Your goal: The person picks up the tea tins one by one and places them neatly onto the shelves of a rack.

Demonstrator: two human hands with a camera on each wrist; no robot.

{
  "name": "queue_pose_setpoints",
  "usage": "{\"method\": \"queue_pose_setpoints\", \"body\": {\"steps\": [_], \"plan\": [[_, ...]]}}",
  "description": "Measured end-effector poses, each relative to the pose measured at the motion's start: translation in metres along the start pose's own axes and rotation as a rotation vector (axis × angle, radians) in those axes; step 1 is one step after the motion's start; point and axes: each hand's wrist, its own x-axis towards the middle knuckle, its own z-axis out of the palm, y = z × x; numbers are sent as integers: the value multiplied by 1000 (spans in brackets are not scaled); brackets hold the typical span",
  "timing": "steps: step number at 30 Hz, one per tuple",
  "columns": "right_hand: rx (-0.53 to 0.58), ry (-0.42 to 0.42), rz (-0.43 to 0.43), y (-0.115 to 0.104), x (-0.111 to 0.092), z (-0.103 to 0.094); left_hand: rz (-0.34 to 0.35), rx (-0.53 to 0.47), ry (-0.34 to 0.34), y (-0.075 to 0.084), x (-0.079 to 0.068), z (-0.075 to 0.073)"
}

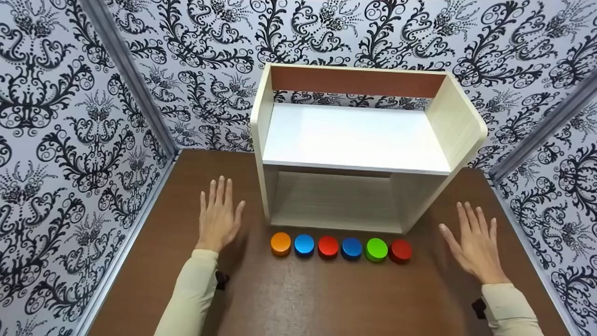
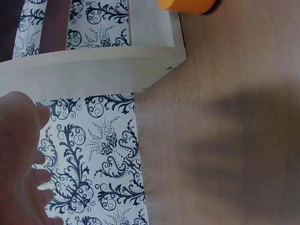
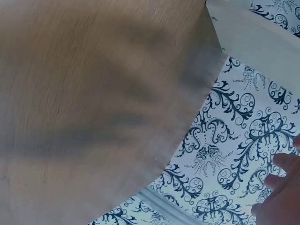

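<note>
In the head view a row of round, shiny-topped lids or tins lies before the shelf: orange (image 1: 281,244), light blue (image 1: 304,245), red (image 1: 328,247), dark blue (image 1: 351,248), green (image 1: 376,249) and dark red (image 1: 400,251). My left hand (image 1: 218,219), fingers straight and palm down, is left of the orange one and holds nothing. On the far right my right hand (image 1: 476,247) spreads its fingers, also holding nothing. The orange piece (image 2: 192,3) shows at the top of the left wrist view.
Behind the row stands a two-level wooden shelf (image 1: 350,137) with a white upper board and pale side panels. The brown table (image 1: 298,298) is bounded by patterned walls (image 1: 205,56) with grey metal strips at the corners.
</note>
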Motion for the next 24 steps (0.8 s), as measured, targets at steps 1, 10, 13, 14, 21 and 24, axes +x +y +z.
{"method": "queue_pose_setpoints", "body": {"steps": [1,10,13,14,21,24], "plan": [[6,8,-4,-1,-1,0,2,-10,7,1,-1,0],[85,40,5,-13,-8,0,-72,-202,39,6,-4,-8],[132,14,56,-22,-10,-2,-113,-344,64,11,1,-16],[148,10,69,-25,-11,-2,-120,-387,75,13,3,-20],[256,40,89,-43,-17,3,-54,-674,210,30,24,-48],[277,45,87,-50,-18,5,1,-757,264,39,37,-63]]}}
